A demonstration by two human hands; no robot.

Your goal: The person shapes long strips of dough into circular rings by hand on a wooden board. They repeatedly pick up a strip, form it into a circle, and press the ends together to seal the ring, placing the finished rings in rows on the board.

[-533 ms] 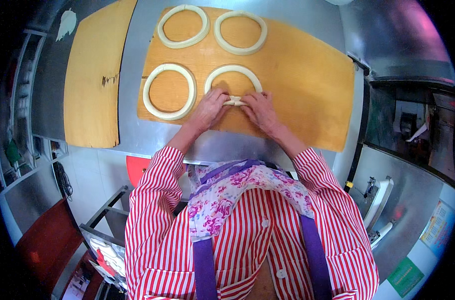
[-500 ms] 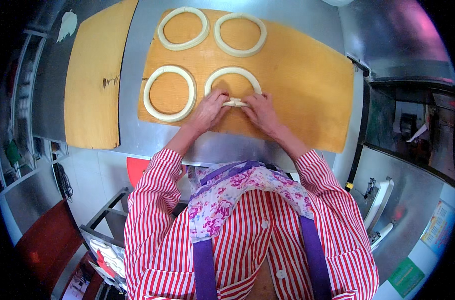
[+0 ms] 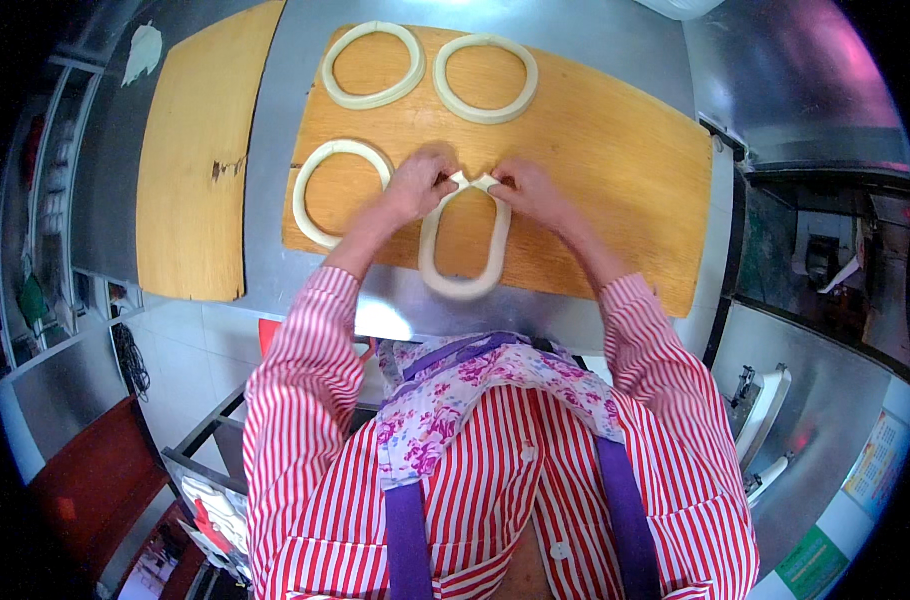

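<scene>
Both hands pinch the two ends of a pale dough ring (image 3: 462, 289), which meet or nearly meet at its far side. My left hand (image 3: 420, 184) is closed on the left end, my right hand (image 3: 528, 190) on the right end. Drawn into a long oval, the ring stretches toward me, its rounded part near the board's front edge. Three more dough rings lie flat on the wooden board (image 3: 615, 180): one at the back left (image 3: 375, 102), one at the back right (image 3: 486, 117) and one at the front left (image 3: 301, 195), which my left forearm partly covers.
The board rests on a metal table (image 3: 267, 215). A second wooden board (image 3: 190, 140) lies to the left, with a flat pale scrap (image 3: 142, 52) beyond it. Dark open shelving (image 3: 825, 245) stands at the right. A dark red chair (image 3: 95, 490) is at the lower left.
The ring's joined part has moved from the near side to the far side, both hands with it. Its round shape has become a long oval reaching toward me.
</scene>
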